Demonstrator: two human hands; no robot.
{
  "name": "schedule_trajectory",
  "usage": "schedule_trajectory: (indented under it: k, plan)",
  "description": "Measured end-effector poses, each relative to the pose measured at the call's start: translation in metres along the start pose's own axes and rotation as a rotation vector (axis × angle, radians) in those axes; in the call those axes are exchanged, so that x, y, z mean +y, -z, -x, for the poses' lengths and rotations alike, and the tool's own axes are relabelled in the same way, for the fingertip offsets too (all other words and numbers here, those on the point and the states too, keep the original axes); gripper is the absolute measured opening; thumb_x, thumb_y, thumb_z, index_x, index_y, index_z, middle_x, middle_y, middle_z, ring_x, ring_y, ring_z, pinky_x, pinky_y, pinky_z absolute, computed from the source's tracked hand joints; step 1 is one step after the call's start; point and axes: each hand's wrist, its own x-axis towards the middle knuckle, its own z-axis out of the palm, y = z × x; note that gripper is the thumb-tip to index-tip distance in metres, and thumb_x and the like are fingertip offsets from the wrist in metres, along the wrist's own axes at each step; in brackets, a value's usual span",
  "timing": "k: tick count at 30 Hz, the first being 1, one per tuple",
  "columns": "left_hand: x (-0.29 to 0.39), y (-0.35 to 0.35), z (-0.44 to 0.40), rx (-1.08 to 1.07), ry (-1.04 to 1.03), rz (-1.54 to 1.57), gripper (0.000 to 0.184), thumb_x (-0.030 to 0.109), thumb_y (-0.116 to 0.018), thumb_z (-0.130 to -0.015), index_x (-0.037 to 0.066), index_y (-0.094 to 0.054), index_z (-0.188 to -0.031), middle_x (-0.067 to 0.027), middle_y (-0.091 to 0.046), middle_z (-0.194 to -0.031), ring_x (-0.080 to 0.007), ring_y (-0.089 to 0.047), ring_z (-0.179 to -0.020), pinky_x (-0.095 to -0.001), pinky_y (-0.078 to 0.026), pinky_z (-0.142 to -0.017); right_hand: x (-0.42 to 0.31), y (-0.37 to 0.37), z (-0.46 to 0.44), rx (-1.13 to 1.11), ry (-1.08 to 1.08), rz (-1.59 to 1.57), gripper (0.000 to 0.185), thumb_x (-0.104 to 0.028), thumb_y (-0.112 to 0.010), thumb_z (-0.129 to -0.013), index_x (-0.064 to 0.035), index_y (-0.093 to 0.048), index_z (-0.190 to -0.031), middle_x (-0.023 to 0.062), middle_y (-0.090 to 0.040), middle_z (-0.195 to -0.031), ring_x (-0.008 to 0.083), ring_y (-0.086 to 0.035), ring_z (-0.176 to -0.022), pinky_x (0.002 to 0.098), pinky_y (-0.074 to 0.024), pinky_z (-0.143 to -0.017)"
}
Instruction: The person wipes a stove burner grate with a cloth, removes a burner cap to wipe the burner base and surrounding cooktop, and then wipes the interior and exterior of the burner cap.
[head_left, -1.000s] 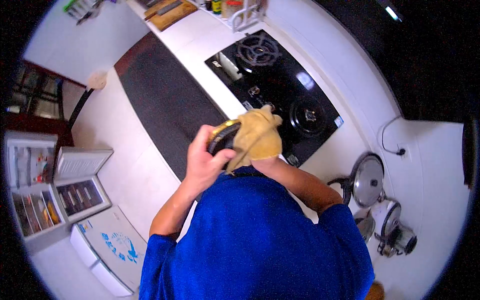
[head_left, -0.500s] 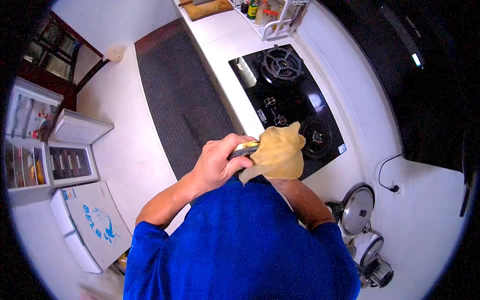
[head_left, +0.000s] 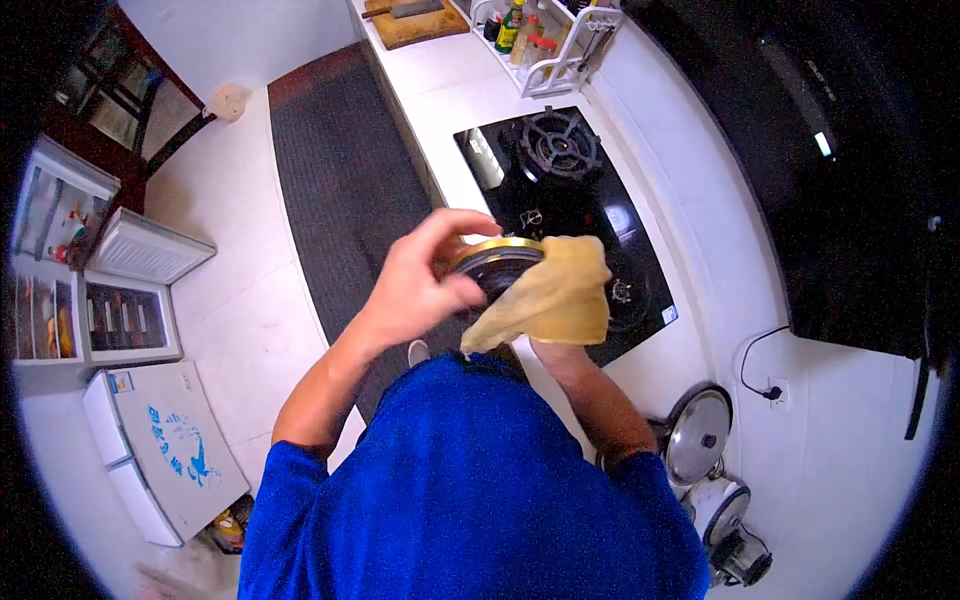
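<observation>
My left hand (head_left: 418, 282) is curled round the left edge of a round black burner part (head_left: 497, 270) with a gold rim. Its index finger arches above the rim and its thumb sits low at the near side; motion blurs the fingers a little. A tan cloth (head_left: 560, 297) drapes over my right hand (head_left: 560, 358) and covers the right side of the round part. Only the wrist and heel of that hand show; the fingers are hidden under the cloth, which is pressed against the part. Both hands are above the counter's front edge.
Beyond my hands lies a black glass gas stove (head_left: 510, 200) with a burner grate (head_left: 560, 145). A spice rack (head_left: 545, 75) and a cutting board (head_left: 415, 25) with a knife (head_left: 417, 8) stand farther along. Lidded pots (head_left: 700, 435) are at right, an open fridge (head_left: 125, 310) at left.
The round part has lifted and tilted, showing more of its dark face. My left hand has moved up and its fingers have spread wider. The cloth has shifted with my right hand.
</observation>
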Motion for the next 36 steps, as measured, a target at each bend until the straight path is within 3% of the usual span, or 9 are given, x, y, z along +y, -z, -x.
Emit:
schedule_trajectory:
  k: [5,9,15,18,23,28,30,33,36]
  plan:
    - [-0.064,-0.019,0.022,0.046,0.159,0.496,0.072,0.057,-0.065,-0.091,-0.003,-0.054,-0.129,-0.0121,-0.063,-0.123,-0.0188,-0.059,-0.114,-0.0351,-0.047,-0.1,0.019,-0.043,0.027,0.201,-0.186,-0.154,0.06,-0.028,-0.074,-0.086,-0.0069,-0.048,-0.135,0.0149,-0.052,-0.128,0.0306,-0.048,-0.124,0.0449,-0.0337,-0.11]
    - [-0.065,-0.028,0.021,0.115,0.176,0.631,0.071,0.054,-0.063,-0.091,-0.003,-0.051,-0.132,-0.0139,-0.064,-0.121,-0.0206,-0.064,-0.107,-0.0357,-0.052,-0.096,-0.024,0.013,-0.025,-0.229,-0.614,0.116,0.061,-0.034,-0.078,-0.079,-0.0089,-0.054,-0.129,0.0148,-0.057,-0.121,0.0329,-0.055,-0.116,0.0432,-0.0423,-0.102]
    - [-0.07,-0.021,0.025,0.102,0.434,0.898,0.07,0.06,-0.053,-0.092,0.002,-0.05,-0.129,-0.0137,-0.066,-0.111,-0.0233,-0.069,-0.097,-0.0387,-0.061,-0.081,0.03,-0.027,0.024,0.014,-0.194,-0.33,0.066,-0.033,-0.083,-0.073,-0.0058,-0.057,-0.127,0.0151,-0.062,-0.116,0.0325,-0.063,-0.107,0.0402,-0.0515,-0.092]
    - [-0.072,-0.025,0.024,0.074,0.397,0.808,0.069,0.06,-0.053,-0.092,0.002,-0.05,-0.129,-0.0131,-0.066,-0.111,-0.0226,-0.069,-0.096,-0.038,-0.062,-0.08,-0.007,-0.02,0.001,-0.008,-0.445,-1.214,0.078,-0.028,-0.083,-0.075,-0.0017,-0.047,-0.139,0.0186,-0.057,-0.127,0.0317,-0.059,-0.114,0.0384,-0.0479,-0.101]
    - [-0.056,-0.031,0.025,0.181,0.305,0.523,0.064,0.058,-0.057,-0.093,0.001,-0.054,-0.122,-0.0103,-0.066,-0.105,-0.0188,-0.067,-0.093,-0.0347,-0.058,-0.083,0.002,-0.025,0.012,0.217,0.123,-0.172,0.088,-0.022,-0.085,-0.071,0.0024,-0.037,-0.141,0.019,-0.048,-0.129,0.0343,-0.049,-0.121,0.0376,-0.0393,-0.109]
    - [-0.037,-0.027,0.024,0.286,0.022,-0.034,0.058,0.055,-0.062,-0.094,-0.002,-0.059,-0.105,-0.0032,-0.065,-0.091,-0.0101,-0.059,-0.085,-0.0269,-0.05,-0.078,0.001,-0.011,0.021,0.128,0.04,-0.511,0.08,-0.019,-0.085,-0.074,-0.0044,-0.041,-0.139,0.0135,-0.05,-0.128,0.0263,-0.051,-0.12,0.037,-0.0413,-0.107]
    - [-0.032,-0.024,0.024,0.253,-0.01,-0.125,0.06,0.057,-0.064,-0.092,-0.002,-0.058,-0.1,-0.0008,-0.062,-0.085,-0.0084,-0.055,-0.082,-0.0254,-0.047,-0.073,-0.001,-0.021,0.031,0.005,-0.328,-1.349,0.072,-0.021,-0.079,-0.083,-0.0057,-0.04,-0.141,0.0099,-0.05,-0.131,0.0225,-0.053,-0.12,0.0351,-0.0437,-0.106]
    - [-0.026,-0.023,0.027,0.204,-0.036,-0.141,0.063,0.063,-0.066,-0.087,0.001,-0.058,-0.095,0.0014,-0.056,-0.081,-0.0067,-0.051,-0.077,-0.0242,-0.044,-0.066,-0.017,-0.009,0.034,0.07,-0.242,-1.752,0.061,-0.026,-0.07,-0.094,-0.0067,-0.04,-0.143,0.0077,-0.05,-0.134,0.019,-0.054,-0.12,0.0336,-0.0456,-0.104]
    - [-0.035,-0.022,0.027,0.233,-0.022,-0.077,0.061,0.062,-0.067,-0.087,0.002,-0.057,-0.093,0.0017,-0.057,-0.082,-0.0058,-0.051,-0.077,-0.0235,-0.043,-0.065,-0.026,-0.008,0.026,0.107,-0.368,-1.441,0.074,-0.029,-0.069,-0.094,-0.0052,-0.029,-0.151,0.0119,-0.046,-0.144,0.0213,-0.048,-0.131,0.0385,-0.0403,-0.111]
